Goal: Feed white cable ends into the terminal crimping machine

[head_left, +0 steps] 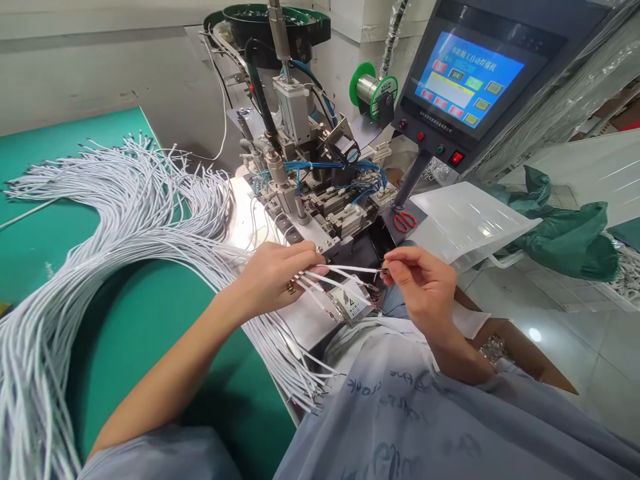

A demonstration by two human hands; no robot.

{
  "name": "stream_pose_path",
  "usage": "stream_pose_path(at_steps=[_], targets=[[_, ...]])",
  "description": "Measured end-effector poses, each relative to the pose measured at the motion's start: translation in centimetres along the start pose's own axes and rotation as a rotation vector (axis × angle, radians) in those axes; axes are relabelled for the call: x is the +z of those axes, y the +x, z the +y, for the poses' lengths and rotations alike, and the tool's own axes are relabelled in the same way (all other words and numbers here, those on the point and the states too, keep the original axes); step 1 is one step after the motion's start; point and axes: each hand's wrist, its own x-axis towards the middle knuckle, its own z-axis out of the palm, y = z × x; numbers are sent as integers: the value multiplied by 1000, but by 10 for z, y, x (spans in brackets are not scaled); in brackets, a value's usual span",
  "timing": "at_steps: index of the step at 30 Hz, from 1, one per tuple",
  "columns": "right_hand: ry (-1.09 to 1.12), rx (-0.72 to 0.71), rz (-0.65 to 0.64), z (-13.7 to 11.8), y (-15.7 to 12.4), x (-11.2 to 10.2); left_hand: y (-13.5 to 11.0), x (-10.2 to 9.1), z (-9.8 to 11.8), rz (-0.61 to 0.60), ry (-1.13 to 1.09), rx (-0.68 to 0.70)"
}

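Observation:
My left hand (283, 277) is closed around several white cables (320, 293), whose ends fan out to the right past the fingers. Between the thumb and fingertips of my right hand (423, 283) is the tip of one of these cables, stretched straight from the left hand. A small dark piece shows at that tip, too small to make out fully. Below the cable ends is a clear badge holder (353, 300) with a printed card. Just beyond both hands stands a soldering machine (310, 173) with cylinders and blue tubes.
A large bundle of white cables (135, 193) curves over the green table (165, 333) at left. A tilted touchscreen (465, 80), a solder wire spool (370, 90) and red-handled scissors (405, 221) are beyond my right hand. To the right lies a translucent plastic tray (465, 213).

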Motion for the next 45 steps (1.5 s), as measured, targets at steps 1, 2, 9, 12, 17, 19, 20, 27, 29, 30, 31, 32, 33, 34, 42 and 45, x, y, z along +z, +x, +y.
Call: stream_pose_path(at_steps=[1,2,9,12,17,19,20,27,29,30,31,32,33,34,42,45], targets=[[5,-4,1,0,1,1,0,0,0,-7,-8,-1],[6,-9,1,1,1,1,-1,-1,-1,-12,-14,0],[10,-53,3,3,3,3,0,-1,-1,1,-21,10],[41,-37,-17,2,3,3,0,0,0,17,-16,8],[49,1,-114,1,-2,0,1,1,0,40,-13,-14],[39,15,-129,2,-4,0,1,1,1,41,-22,-27],[38,25,-132,2,-4,1,1,1,2,40,-27,-33],[122,148,-126,0,1,4,1,1,3,32,-39,-41],[157,167,-142,1,2,4,1,1,2,38,-44,-32],[175,171,-145,2,2,4,0,1,2,42,-45,-29],[191,172,-142,3,2,3,0,1,2,44,-44,-32],[202,173,-137,4,2,3,0,2,2,46,-42,-44],[210,170,-133,4,1,2,-1,2,2,48,-39,-64],[215,164,-133,4,0,1,-1,2,3,50,-37,-91],[146,116,-114,-4,-7,-3,1,3,6,34,-40,-195],[152,114,-101,-3,-7,-1,1,3,6,31,-13,-163]])
